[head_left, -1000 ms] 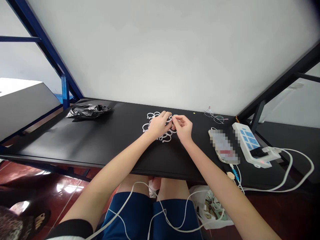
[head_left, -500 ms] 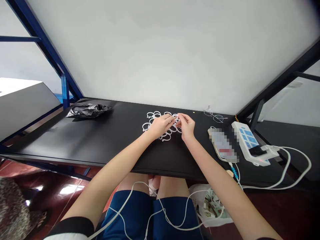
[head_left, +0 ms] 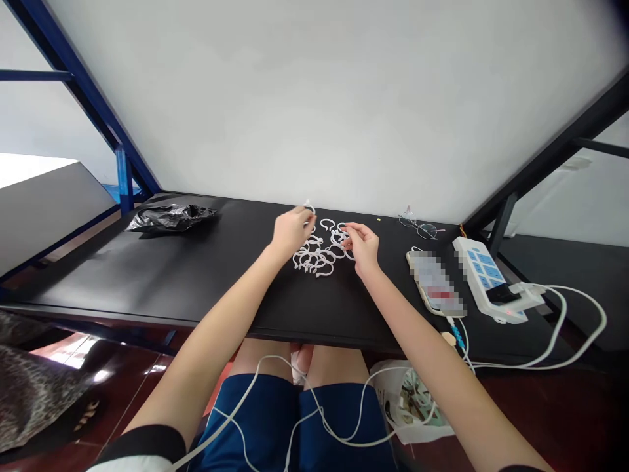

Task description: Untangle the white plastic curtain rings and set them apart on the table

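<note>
A loose pile of white C-shaped plastic rings (head_left: 314, 255), several of them with small knobs at their open ends, lies on the black tabletop. My left hand (head_left: 291, 231) is raised at the pile's far left side, its fingers pinched on one white ring (head_left: 309, 206). On the right edge of the pile, my right hand (head_left: 362, 249) has thumb and fingers close together at another white ring (head_left: 342, 227). The fingers partly hide that ring. Other rings lie overlapping between the two hands.
A crumpled black plastic bag (head_left: 171, 217) lies at the left. To the right are eyeglasses (head_left: 426, 231), a phone (head_left: 435, 283) on a cable and a white power strip (head_left: 486, 278) with a charger. White cables (head_left: 324, 426) cross my lap. A wall (head_left: 314, 98) stands behind.
My left hand has moved left and up from the middle of the pile with a ring, uncovering more rings. My right hand has stayed almost in place.
</note>
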A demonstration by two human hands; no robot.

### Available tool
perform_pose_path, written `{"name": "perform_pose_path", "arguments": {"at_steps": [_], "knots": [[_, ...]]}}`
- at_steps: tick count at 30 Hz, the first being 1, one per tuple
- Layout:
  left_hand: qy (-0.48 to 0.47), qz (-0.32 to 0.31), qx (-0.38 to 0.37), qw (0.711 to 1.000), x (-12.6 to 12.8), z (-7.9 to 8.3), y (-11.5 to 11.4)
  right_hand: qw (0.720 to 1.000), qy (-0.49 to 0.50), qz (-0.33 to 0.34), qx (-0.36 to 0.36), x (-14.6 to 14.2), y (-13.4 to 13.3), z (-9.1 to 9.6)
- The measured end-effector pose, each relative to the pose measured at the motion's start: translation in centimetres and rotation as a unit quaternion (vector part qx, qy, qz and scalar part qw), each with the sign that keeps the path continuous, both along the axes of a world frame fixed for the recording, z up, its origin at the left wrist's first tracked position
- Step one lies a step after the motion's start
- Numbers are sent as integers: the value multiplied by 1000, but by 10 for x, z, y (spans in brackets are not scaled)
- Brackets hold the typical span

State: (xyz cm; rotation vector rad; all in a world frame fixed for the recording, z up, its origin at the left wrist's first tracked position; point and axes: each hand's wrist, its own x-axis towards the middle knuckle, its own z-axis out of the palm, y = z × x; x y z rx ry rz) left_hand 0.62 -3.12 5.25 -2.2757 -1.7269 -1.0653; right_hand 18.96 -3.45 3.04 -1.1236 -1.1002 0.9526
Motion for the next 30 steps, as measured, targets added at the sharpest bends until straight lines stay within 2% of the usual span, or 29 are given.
{"name": "perform_pose_path", "arguments": {"at_steps": [3,5,7,9,14,23,30], "knots": [[-35,107,-22,993,-27,5,8,995,-79,-32,52,2,2,-4],[-57,173,-29,983,-43,5,13,981,-156,-55,105,4,2,-6],[-64,209,-40,975,-56,2,17,961,-231,-59,138,7,3,-8],[-63,230,-68,969,-65,-1,20,950,-275,-51,138,9,4,-10],[-50,269,-164,948,-77,-4,24,951,-288,-34,108,13,9,-15],[-17,293,-302,907,-91,-7,27,950,-277,-78,120,22,11,-6],[-7,290,-328,899,-95,-8,27,934,-344,-89,37,33,19,-12]]}}
